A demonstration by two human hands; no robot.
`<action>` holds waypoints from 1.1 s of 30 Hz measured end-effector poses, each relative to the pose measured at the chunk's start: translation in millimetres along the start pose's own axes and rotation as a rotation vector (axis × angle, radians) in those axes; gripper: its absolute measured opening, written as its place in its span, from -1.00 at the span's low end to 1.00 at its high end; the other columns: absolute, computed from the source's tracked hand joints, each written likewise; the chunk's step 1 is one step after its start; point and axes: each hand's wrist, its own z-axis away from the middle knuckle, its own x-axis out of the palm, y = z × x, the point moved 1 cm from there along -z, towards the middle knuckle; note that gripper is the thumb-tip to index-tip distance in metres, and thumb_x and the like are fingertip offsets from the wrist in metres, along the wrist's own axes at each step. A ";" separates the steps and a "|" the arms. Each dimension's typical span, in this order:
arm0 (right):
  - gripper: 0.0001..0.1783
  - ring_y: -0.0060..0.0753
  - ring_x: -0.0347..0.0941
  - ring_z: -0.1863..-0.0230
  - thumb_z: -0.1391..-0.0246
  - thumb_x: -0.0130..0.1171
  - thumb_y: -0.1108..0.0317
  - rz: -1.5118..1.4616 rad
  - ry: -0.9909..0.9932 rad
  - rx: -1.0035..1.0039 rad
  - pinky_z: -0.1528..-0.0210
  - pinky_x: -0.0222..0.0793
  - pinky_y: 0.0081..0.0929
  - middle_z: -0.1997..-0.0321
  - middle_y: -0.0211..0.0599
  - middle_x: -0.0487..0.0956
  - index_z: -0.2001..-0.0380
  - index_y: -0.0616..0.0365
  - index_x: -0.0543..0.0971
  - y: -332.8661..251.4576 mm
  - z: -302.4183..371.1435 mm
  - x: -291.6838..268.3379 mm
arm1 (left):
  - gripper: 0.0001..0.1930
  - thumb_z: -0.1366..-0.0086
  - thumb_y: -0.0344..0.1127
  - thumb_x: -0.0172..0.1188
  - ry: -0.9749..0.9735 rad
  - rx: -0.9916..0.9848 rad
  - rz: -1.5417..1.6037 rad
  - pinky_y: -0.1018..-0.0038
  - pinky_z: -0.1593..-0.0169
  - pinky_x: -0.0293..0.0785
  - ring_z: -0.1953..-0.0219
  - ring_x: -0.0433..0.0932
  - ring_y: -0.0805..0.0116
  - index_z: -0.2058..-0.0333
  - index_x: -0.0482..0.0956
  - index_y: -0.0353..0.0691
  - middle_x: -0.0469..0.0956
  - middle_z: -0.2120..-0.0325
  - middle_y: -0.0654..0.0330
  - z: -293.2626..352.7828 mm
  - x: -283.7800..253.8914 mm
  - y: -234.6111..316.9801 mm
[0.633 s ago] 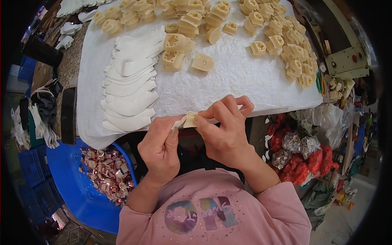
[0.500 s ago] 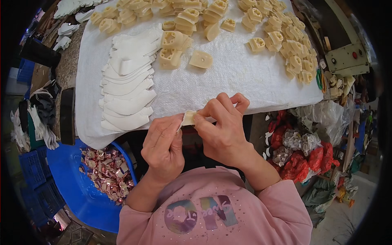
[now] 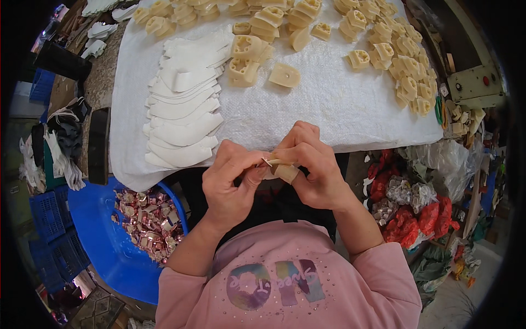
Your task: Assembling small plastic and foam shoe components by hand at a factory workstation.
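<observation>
**A narrow, two-sided grip**

Our left hand (image 3: 230, 183) pinches a thin edge at the small cream piece (image 3: 286, 174); our right hand (image 3: 319, 172) holds its body, just in front of the white-covered table (image 3: 329, 107). If either pinch slackened, it could slip and fall.
</observation>
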 end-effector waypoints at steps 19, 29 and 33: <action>-0.69 -0.28 0.29 0.26 0.26 0.30 0.40 0.270 -0.086 -0.113 0.09 0.06 -0.28 0.28 -0.34 0.47 0.35 0.09 0.49 -17.4 -14.3 -4.1 | -0.66 0.25 -0.67 0.29 0.114 0.217 -0.283 0.48 0.40 0.28 0.45 0.34 0.27 0.42 0.58 -0.17 0.35 0.58 0.26 -0.9 -20.0 -0.7; -0.71 -0.53 0.43 0.19 -0.20 -0.04 0.29 -0.713 0.224 0.632 0.18 0.41 -0.52 0.21 -0.23 0.50 0.14 0.31 0.36 -7.8 28.2 20.9 | -0.70 0.14 -0.67 0.24 0.197 0.255 0.020 0.45 0.28 0.39 0.35 0.42 0.22 0.37 0.53 -0.22 0.40 0.43 0.16 -1.2 -8.2 11.9; -0.74 -0.45 0.46 0.18 -0.22 -0.09 0.30 -0.832 0.359 0.543 0.13 0.43 -0.51 0.20 -0.20 0.51 0.17 0.30 0.38 -11.4 25.3 24.5 | -0.70 0.21 -0.69 0.23 -0.028 0.316 0.016 0.39 0.34 0.47 0.37 0.50 0.18 0.40 0.50 -0.31 0.45 0.36 0.07 2.8 -9.2 4.6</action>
